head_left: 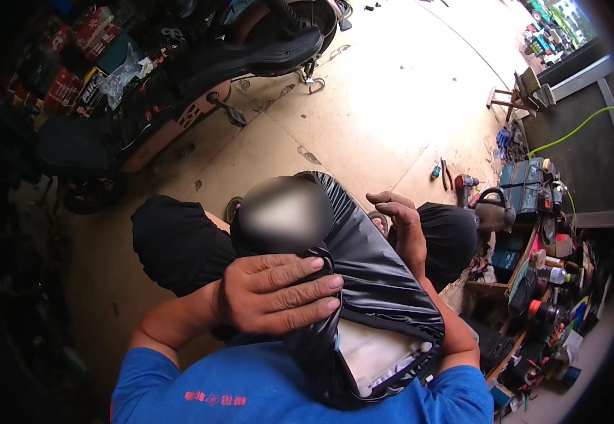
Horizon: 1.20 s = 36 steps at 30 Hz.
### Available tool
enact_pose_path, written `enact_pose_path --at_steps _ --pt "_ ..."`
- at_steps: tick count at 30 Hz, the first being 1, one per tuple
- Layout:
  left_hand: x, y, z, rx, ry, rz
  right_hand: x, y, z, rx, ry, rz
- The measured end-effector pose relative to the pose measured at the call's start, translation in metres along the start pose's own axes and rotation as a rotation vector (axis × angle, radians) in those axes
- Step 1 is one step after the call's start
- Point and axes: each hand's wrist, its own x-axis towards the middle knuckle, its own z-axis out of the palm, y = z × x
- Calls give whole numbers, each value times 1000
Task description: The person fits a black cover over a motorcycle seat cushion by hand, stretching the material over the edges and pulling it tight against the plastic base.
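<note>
A shiny black cover (370,240) with a gathered hem lies across my lap. Inside its opening shows a pale, flat panel (370,348) with small white knobs near its edge. My left hand (282,293) is closed on the bunched fabric at the cover's left side, its fingers pressed together and the thumb hidden. Along the cover's right side, my right hand (402,226) is raised with fingers stretched out, its palm side facing the cover. Whether that palm touches the fabric I cannot tell. A blurred patch hides the cover's far left part.
An electric scooter (179,106) stands at the far left beside stacked boxes (63,88). Pliers (447,174), a red drill (466,185) and a kettle (494,208) are on the right. Further right are a toolbox (522,185) and cluttered shelves. A small wooden stool (515,99) stands farther back.
</note>
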Motion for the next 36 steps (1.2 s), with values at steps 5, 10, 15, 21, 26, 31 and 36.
enact_pose_path --at_steps 5,10,15,21,26,31,36 --pt "21 -4 8 110 90 95 23 -26 -11 114 1 260" --pt "37 -28 12 145 118 77 83 -58 -38 -38 -263 366" --pt "45 -67 16 176 79 104 159 -41 -78 -19 -640 626" --pt "38 -115 49 136 -130 65 209 15 -35 357 -492 923" --pt "52 -152 74 33 -150 -80 230 95 -12 505 -601 1054" --pt "70 -180 90 -58 -197 -236 240 146 8 481 -623 1232" --pt "96 -198 79 -167 -240 -298 257 156 3 721 -450 1331"
